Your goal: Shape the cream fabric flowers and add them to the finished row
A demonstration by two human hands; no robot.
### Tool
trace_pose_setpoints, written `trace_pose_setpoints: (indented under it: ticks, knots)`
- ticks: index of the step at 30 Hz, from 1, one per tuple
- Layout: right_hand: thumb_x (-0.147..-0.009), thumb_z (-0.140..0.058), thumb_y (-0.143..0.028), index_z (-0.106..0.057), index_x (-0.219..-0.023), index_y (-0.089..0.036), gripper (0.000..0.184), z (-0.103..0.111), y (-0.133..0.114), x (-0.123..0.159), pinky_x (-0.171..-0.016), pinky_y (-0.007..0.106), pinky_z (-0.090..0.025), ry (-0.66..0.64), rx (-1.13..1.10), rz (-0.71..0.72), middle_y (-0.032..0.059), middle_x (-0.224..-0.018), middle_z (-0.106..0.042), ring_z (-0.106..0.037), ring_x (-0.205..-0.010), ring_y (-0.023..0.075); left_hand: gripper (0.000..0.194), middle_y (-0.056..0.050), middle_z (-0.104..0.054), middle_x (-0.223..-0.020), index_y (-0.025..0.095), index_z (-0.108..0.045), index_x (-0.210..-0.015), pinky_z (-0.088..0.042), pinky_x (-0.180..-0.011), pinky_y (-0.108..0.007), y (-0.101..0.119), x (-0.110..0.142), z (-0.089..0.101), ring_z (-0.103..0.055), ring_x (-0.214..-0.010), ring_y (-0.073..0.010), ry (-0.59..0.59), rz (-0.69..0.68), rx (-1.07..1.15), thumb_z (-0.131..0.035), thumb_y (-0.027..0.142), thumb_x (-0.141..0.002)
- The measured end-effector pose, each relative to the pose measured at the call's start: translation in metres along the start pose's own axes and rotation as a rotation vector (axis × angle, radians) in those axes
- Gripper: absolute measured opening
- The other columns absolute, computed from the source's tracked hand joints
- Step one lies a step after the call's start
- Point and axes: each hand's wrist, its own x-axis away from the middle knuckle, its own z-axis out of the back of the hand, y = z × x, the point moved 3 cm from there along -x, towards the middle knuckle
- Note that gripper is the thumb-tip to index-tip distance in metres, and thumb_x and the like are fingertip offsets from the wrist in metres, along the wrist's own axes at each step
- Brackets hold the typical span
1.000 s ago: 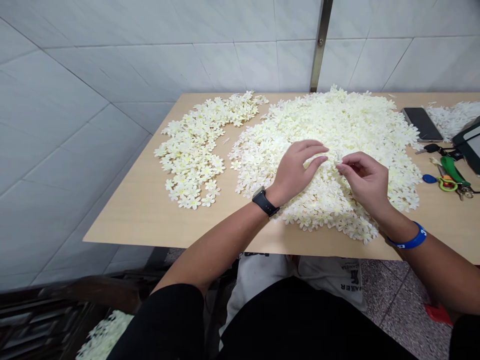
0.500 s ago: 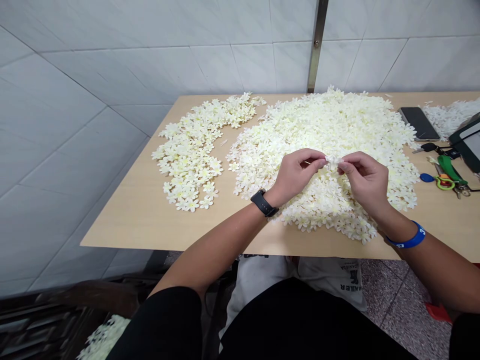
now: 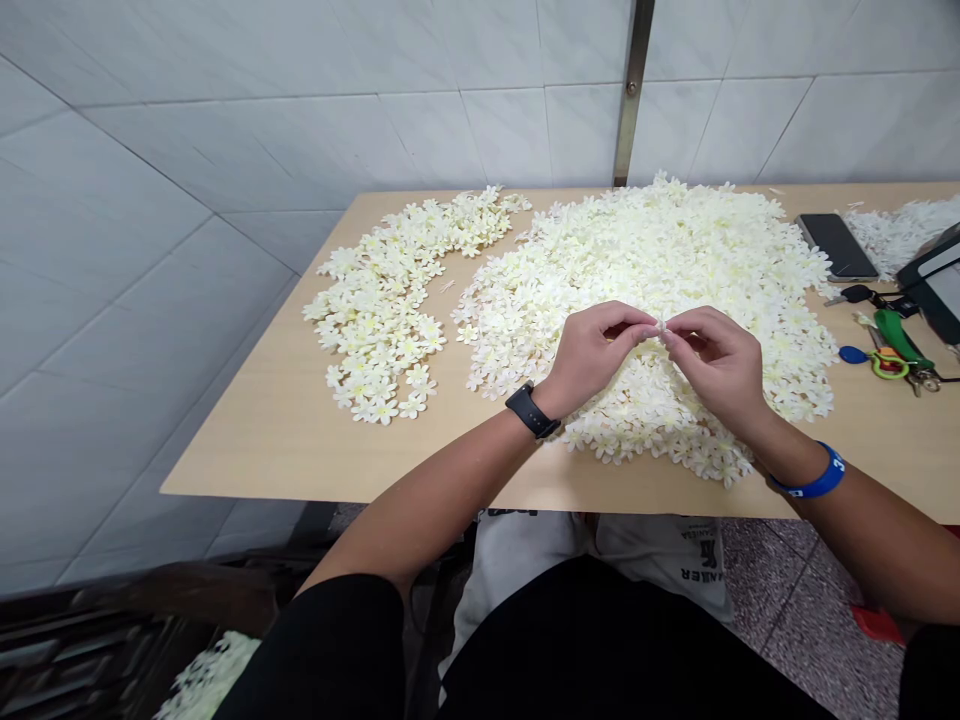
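1. Although mostly hidden and hard to make out, a small white flower piece [image 3: 661, 326] sits pinched between both hands, just above the large heap of artificial blossoms [image 3: 675, 240].
2. Thumb and forefinger of the left hand [image 3: 592, 352] and the right hand [image 3: 720, 362] press on it, the other fingers curled.
3. On the pale wooden table [image 3: 247, 440], a second blossom heap [image 3: 382, 290] lies at 9 o'clock, a smartphone [image 3: 836, 245] at 2 o'clock, and a key bunch [image 3: 889, 360] at 3 o'clock.
4. A dark case [image 3: 934, 285] is cut off at 2 o'clock.
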Motion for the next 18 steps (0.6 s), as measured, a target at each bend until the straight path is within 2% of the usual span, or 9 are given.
trace_pose_setpoints:
  ticks: [4,9,14,18]
  knots:
    - [-0.092,-0.069,-0.026,-0.073,-0.087,-0.026,0.006,0.0005,0.002,0.0001,-0.069,0.035,-0.056,0.017,0.038,-0.018,0.0031,-0.086,-0.072,-0.066,-0.08,0.0186,0.012,-0.003,-0.079,-0.088,0.022,-0.078,-0.086,-0.054,-0.079,-0.03,-0.0007,0.0005,-0.0007,-0.069,-0.081,-0.0144,-0.024,-0.019,-0.044,-0.071,0.029,-0.093]
    - [-0.086,-0.079,-0.036,-0.069,-0.078,-0.024,0.018,0.0029,0.0027,-0.0009,-0.064,0.033,-0.051,0.046,0.036,-0.067,0.0009,-0.076,-0.067,-0.062,-0.071,0.0164,0.011,-0.004,-0.079,-0.093,0.021,-0.077,-0.091,-0.053,-0.077,-0.028,-0.0015,0.0006,-0.0011,-0.069,-0.085,-0.0139,-0.06,-0.022,0.0,-0.07,0.028,-0.094]
    - [-0.082,-0.083,-0.047,-0.066,-0.074,-0.024,0.029,0.0031,0.0052,-0.0009,-0.062,0.032,-0.047,0.059,0.029,-0.13,-0.0001,-0.073,-0.065,-0.058,-0.067,0.0156,0.013,-0.005,-0.077,-0.097,0.019,-0.076,-0.092,-0.055,-0.077,-0.027,-0.0062,-0.0003,-0.0037,-0.069,-0.086,-0.0131,-0.083,0.117,0.176,-0.073,0.031,-0.09]
    - [-0.083,-0.083,-0.041,-0.066,-0.073,-0.024,0.026,0.0054,0.0079,-0.0009,-0.061,0.032,-0.046,0.086,0.032,-0.131,-0.0011,-0.07,-0.063,-0.057,-0.065,0.0151,0.015,-0.003,-0.074,-0.089,0.017,-0.073,-0.088,-0.055,-0.073,-0.025,-0.0075,-0.0021,-0.0045,-0.067,-0.077,-0.0106,-0.09,0.172,0.268,-0.075,0.032,-0.087]
